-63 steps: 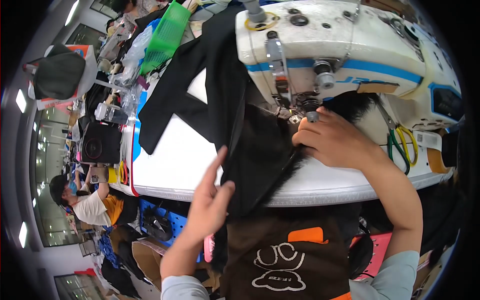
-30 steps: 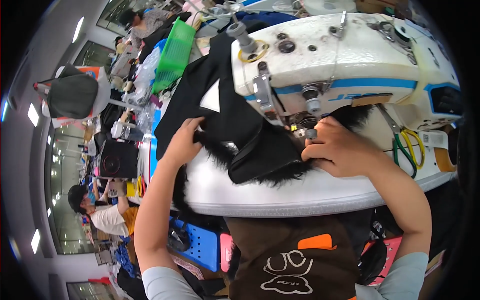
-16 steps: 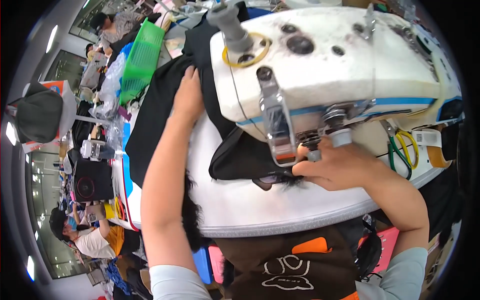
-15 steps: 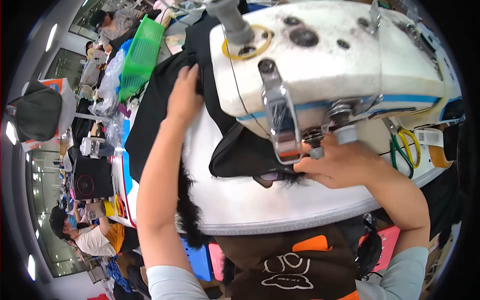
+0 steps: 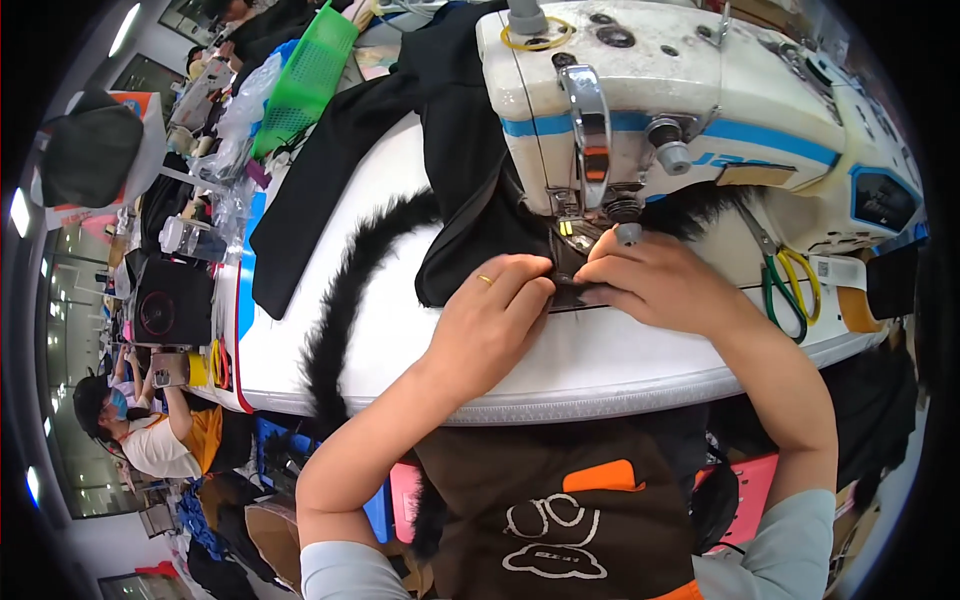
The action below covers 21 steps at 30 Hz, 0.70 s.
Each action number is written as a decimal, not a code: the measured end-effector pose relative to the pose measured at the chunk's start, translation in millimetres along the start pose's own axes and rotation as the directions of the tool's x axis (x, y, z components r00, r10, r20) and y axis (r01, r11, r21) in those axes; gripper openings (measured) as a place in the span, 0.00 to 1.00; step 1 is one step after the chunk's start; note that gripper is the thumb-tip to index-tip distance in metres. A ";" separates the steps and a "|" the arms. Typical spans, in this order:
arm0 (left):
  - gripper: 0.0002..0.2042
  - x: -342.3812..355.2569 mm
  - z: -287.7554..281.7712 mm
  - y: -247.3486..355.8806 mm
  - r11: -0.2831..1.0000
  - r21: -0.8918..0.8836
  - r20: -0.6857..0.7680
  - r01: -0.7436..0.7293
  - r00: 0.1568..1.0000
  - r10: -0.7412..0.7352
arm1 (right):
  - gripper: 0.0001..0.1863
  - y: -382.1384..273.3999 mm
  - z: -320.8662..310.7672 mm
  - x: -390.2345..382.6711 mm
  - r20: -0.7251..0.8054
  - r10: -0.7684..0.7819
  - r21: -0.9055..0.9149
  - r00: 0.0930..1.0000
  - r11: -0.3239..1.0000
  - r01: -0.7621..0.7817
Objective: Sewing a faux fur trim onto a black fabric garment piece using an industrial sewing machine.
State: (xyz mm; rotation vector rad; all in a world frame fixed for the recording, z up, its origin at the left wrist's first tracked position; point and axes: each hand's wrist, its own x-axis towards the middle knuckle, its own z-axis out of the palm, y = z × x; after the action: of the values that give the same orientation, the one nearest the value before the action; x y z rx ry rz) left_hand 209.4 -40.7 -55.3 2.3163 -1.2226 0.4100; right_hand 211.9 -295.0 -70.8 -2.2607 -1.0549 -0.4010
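A black garment (image 5: 465, 170) lies across the white table, with its edge under the head of a white and blue sewing machine (image 5: 640, 100). My left hand (image 5: 492, 318), a ring on one finger, pinches the dark cloth just in front of the needle area. Opposite it, my right hand (image 5: 655, 285) pinches the same edge beside the presser foot, fingertips almost meeting the left ones. What exactly lies between the fingertips is partly hidden. A black fluffy trim (image 5: 345, 290) curves over the table left of my left hand and hangs off the front edge.
Green-handled and yellow-handled scissors (image 5: 785, 285) lie right of my right hand. A green basket (image 5: 305, 85) stands at the back left, near a black speaker box (image 5: 172, 300). Along the table's front runs a ruler strip (image 5: 560, 408). Other people sit at the left.
My left hand has come from the far left part of the garment to the needle area, next to my right hand. The fluffy trim now lies more exposed on the table. The view has shifted.
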 end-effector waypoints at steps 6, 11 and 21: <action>0.21 -39.6 -44.7 -15.8 0.822 0.544 -0.052 0.168 0.985 -0.167 | 0.10 4.7 -0.9 -7.6 0.016 0.117 0.094 0.993 0.989 -0.118; 0.25 -141.3 -130.9 -59.6 0.465 0.629 -0.048 0.623 0.628 -0.776 | 0.09 4.1 -0.2 -2.5 0.037 0.114 0.141 0.993 0.983 -0.118; 0.09 -59.9 -144.1 45.9 0.267 0.010 0.757 0.964 0.167 -0.632 | 0.08 6.3 -2.6 -5.9 0.069 0.179 0.146 0.982 0.971 -0.187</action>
State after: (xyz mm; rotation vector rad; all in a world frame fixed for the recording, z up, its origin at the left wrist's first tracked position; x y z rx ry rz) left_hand 132.7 56.9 49.8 2.2327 0.0696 -1.1042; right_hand 212.9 -303.2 -74.3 -2.2191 -0.8632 -0.1760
